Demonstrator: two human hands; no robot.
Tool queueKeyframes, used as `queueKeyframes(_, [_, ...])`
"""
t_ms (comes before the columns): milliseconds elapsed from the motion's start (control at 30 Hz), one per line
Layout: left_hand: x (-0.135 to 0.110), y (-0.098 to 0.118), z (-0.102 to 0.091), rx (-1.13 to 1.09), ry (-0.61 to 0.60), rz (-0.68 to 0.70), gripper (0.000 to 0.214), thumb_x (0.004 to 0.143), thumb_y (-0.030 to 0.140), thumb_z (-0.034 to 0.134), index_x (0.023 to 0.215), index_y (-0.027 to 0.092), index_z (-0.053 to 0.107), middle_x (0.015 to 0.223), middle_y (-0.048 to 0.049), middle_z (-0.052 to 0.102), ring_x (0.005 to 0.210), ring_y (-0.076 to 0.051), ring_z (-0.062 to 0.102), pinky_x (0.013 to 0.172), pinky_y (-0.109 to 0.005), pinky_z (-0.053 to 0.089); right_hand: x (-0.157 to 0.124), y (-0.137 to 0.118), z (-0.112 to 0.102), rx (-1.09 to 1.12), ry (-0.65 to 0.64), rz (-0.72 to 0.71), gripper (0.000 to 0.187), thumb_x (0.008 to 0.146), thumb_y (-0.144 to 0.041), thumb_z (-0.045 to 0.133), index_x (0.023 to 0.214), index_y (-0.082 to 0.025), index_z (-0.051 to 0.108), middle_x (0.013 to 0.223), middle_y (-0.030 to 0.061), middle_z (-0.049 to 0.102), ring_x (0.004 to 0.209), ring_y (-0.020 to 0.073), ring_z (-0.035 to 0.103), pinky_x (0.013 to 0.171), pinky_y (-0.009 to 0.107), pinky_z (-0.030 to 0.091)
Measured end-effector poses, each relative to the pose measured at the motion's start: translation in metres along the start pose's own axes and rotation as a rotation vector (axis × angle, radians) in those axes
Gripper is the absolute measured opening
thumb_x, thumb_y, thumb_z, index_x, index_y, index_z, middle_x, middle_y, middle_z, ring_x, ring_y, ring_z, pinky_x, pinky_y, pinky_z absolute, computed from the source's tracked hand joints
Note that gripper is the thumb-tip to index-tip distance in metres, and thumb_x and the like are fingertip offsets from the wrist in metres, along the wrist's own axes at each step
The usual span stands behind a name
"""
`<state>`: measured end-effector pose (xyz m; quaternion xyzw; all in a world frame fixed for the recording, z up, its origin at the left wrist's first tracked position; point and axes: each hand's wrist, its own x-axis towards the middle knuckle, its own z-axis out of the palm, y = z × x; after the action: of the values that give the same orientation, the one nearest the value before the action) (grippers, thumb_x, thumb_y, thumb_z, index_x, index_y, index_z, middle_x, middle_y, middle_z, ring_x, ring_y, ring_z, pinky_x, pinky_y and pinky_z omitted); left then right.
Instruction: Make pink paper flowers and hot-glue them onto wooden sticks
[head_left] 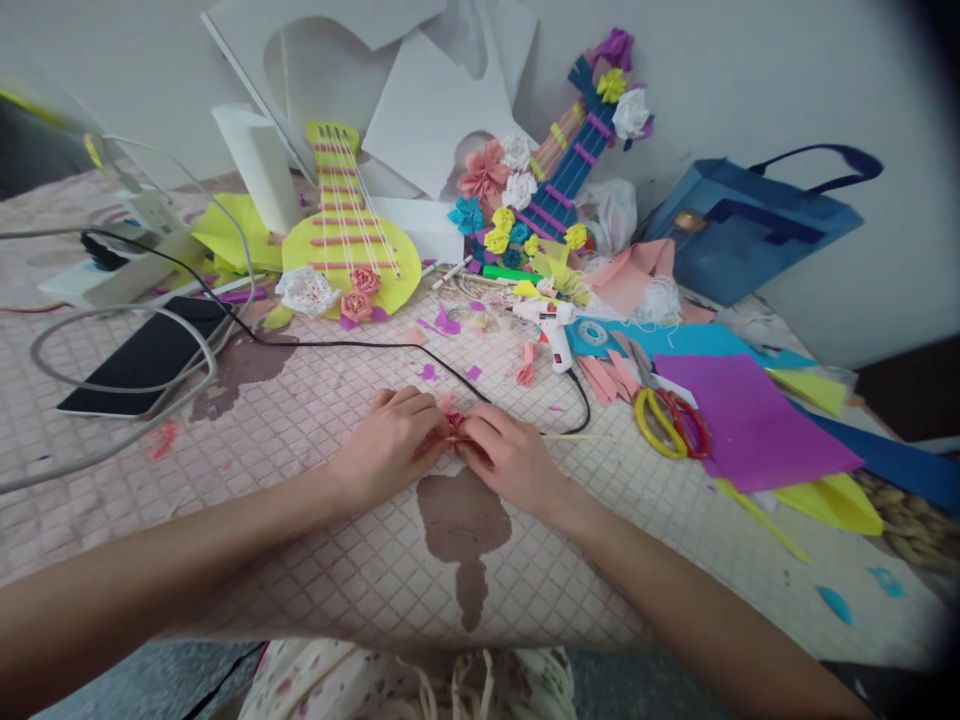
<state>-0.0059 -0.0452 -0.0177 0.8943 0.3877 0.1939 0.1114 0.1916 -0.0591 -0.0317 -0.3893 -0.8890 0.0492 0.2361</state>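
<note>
Both hands meet over the middle of the table, fingers closed round a small pink paper flower [451, 412]. My left hand [397, 435] pinches it from the left side. From the right, my right hand [514, 455] grips it too, its fingertips almost touching the left ones. A thin pale stick [574, 437] juts out to the right from under my right hand; whether it joins the flower is hidden by the fingers. Beyond the hands lie a folded pink paper piece [526, 364] and a white glue gun [553, 330].
Scissors [671, 420] and a purple sheet [750, 425] lie at right. A yellow paper guitar [349, 235] and a blue one [562, 190] lean at the back. A black cable [337, 345] crosses behind the hands. A tablet [150, 355] lies at left, a blue bag [750, 230] back right.
</note>
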Motion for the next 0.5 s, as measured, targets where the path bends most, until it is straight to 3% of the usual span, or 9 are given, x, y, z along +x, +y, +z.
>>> queueKeyframes(500, [0.0015, 0.001, -0.0007, -0.018, -0.014, -0.042, 0.011, 0.086, 0.021, 0.057, 0.077, 0.016, 0.058, 0.08, -0.0028, 0.061, 0.084, -0.02, 0.054, 0.076, -0.035, 0.039, 0.0003, -0.0024, 0.0025, 0.003, 0.03, 0.021, 0.01, 0.092, -0.02, 0.048, 0.086, -0.018, 0.056, 0.089, 0.0066, 0.06, 0.081, 0.0171, 0.058, 0.067, 0.027, 0.049])
